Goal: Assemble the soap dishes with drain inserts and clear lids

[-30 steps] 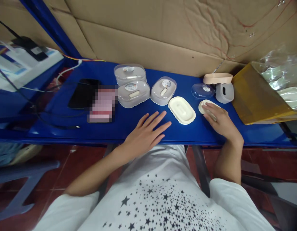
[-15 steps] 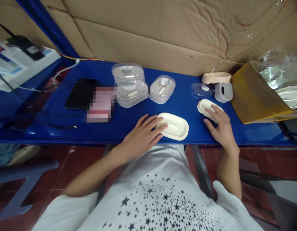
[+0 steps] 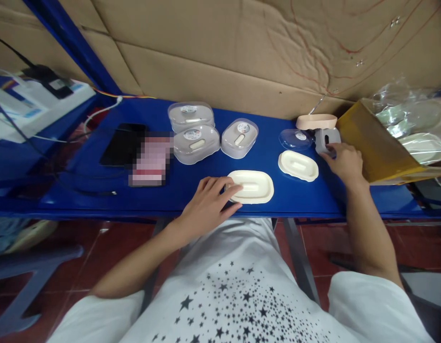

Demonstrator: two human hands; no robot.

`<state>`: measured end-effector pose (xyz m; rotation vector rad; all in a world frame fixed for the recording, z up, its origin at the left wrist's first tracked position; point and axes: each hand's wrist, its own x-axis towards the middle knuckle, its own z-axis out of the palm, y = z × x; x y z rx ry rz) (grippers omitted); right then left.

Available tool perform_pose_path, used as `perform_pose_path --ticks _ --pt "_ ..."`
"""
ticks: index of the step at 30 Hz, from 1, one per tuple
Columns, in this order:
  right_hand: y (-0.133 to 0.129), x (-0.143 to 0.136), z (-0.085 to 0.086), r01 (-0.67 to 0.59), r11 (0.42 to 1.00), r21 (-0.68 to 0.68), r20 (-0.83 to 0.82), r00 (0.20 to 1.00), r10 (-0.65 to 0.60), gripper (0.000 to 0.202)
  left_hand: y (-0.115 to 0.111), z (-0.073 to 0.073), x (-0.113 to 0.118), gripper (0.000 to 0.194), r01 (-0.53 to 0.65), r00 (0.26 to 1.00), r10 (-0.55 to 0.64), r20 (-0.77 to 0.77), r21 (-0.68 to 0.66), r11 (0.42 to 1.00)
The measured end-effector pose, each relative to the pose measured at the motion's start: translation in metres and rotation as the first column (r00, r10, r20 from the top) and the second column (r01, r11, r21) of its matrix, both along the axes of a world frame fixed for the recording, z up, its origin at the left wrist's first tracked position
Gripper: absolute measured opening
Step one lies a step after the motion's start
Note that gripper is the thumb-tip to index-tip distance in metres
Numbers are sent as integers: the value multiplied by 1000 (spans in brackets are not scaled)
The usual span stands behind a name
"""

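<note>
On the blue table, a cream oval tray lies with its hollow side up. My left hand rests at its left end, fingers apart and touching the rim. A second cream oval tray lies farther right, untouched. My right hand has its thumb and fingers around the near side of a small grey plastic box with a dark slot; part of the grip is hidden. Behind that box is a peach oval part. A clear lid with a round sticker lies left of the box.
Several lidded clear boxes stand at the back middle. Left of them are a pixelated pink item, a black device, cables and a power strip. A brown carton with plastic-wrapped parts stands right, beside my right hand.
My right hand has left the second cream tray and moved right and away from me to the grey box. My left hand stays at the first tray, which has turned slightly.
</note>
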<state>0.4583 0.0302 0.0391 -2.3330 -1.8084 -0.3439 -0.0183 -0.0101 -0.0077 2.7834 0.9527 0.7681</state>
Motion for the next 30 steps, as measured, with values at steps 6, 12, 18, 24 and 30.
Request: perform_pose_path --ticks 6,12,18,24,30 --pt "-61 -31 29 -360 919 158 -55 926 372 34 -2 2 1 48 -39 998 43 44 -87 995" --pt "-91 -120 22 -764 618 186 -329 545 772 26 -1 3 1 79 -68 991 90 98 -213 975" --pt "-67 -158 -1 -849 499 176 -508 356 785 32 1 -3 -3 58 -4 997 19 78 -196 981" --pt "-62 -164 -10 -846 514 139 -484 395 781 35 0 -2 -3 48 -39 993 62 102 -219 975" --pt "-59 -164 -13 -863 485 140 -487 367 793 38 0 4 -1 53 -64 989 95 109 -263 963"
